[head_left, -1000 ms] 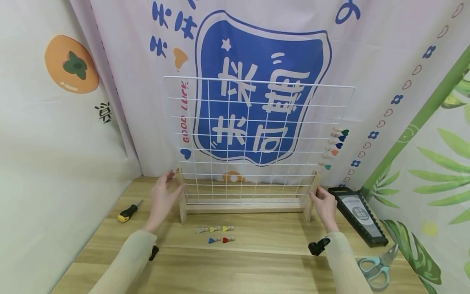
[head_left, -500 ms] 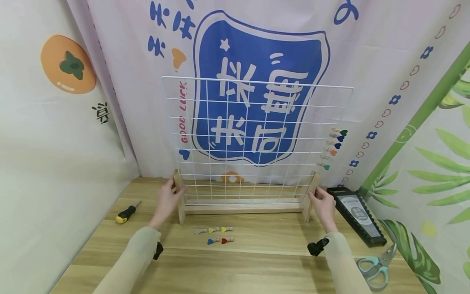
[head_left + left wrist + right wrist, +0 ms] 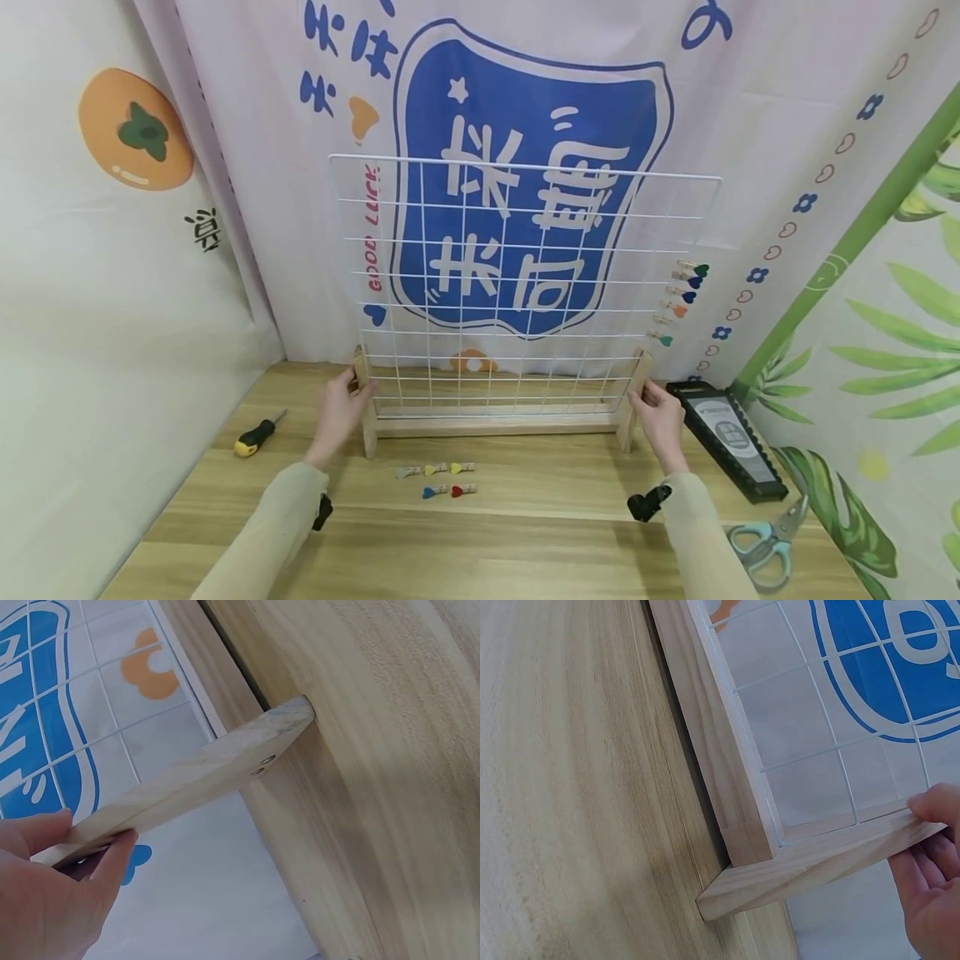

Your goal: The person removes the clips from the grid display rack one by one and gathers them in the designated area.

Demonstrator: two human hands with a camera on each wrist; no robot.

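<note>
A white wire grid panel (image 3: 487, 250) stands upright in a wooden base with a crossbar (image 3: 495, 427) and two side posts. My left hand (image 3: 343, 408) grips the left wooden post (image 3: 202, 769) between thumb and fingers near its upper end. On the other side, my right hand (image 3: 660, 417) pinches the right wooden post (image 3: 810, 874), thumb on its front edge. Several heart clothespins (image 3: 678, 311) are clipped along the grid's right edge. More small clothespins, including a red heart clothespin (image 3: 463, 491) and a blue heart clothespin (image 3: 434, 492), lie in two rows before the base.
A black and yellow screwdriver (image 3: 256, 437) lies on the wooden table (image 3: 525, 550) at left. To the right are a black case (image 3: 731, 442) with a pale label and scissors (image 3: 768, 546) with light blue handles. A printed curtain (image 3: 300, 275) hangs close behind the grid.
My left hand has moved right onto the left post and now grips it. My right hand keeps its hold on the right post. The view has shifted slightly.
</note>
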